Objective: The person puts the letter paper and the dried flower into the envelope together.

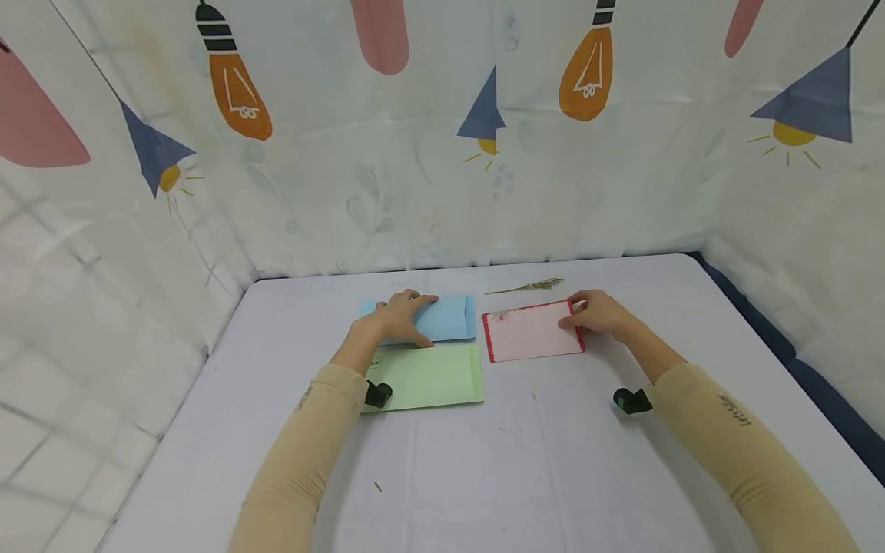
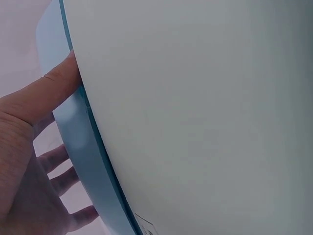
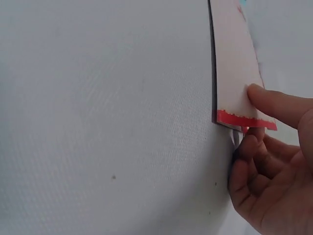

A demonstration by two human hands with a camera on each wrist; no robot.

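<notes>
rear envelope (image 1: 451, 319) behind front envelope (image 1: 430, 376) | card (image 1: 531, 334) right of rear envelope | sprig (image 1: 535, 286) behind card

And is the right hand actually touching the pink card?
Touching. The right wrist view shows the right hand gripping the pink card, thumb on its face.

With my right hand (image 1: 598, 313) I pinch the right end of a pale-pink, red-edged rectangular paper card (image 1: 528, 334), set slightly aslant; a light-blue rectangular paper envelope (image 1: 452, 321) lies to its left, partly under my spread left hand (image 1: 397, 316)
</notes>
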